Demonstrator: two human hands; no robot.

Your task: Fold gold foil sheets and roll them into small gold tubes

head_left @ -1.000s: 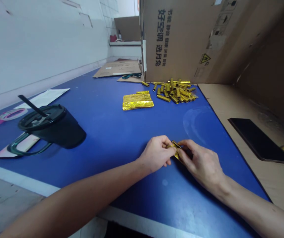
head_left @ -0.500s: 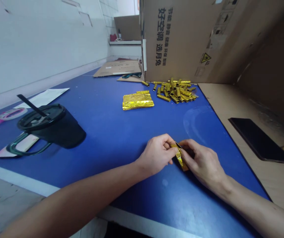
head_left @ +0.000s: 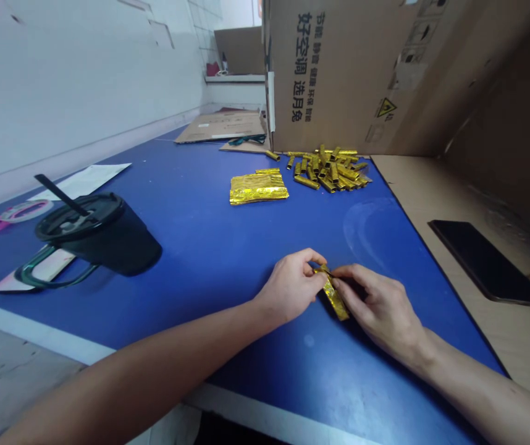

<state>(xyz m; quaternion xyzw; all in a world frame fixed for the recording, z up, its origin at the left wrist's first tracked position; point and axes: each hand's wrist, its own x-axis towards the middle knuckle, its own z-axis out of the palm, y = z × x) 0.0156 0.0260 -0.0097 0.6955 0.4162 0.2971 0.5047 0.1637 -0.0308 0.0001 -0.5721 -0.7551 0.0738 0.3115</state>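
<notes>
While lying against the smooth blue counter [head_left: 209,247], a narrow folded strip of crinkled gold foil [head_left: 335,298] is pinched at its far end by the left hand [head_left: 293,287]. It is also gripped by the right hand [head_left: 380,309], so both grips are closed on it. A flat stack of glossy gold foil sheets [head_left: 258,187] and a heap of short rolled gold foil tubes [head_left: 330,168] are seen well beyond.
</notes>
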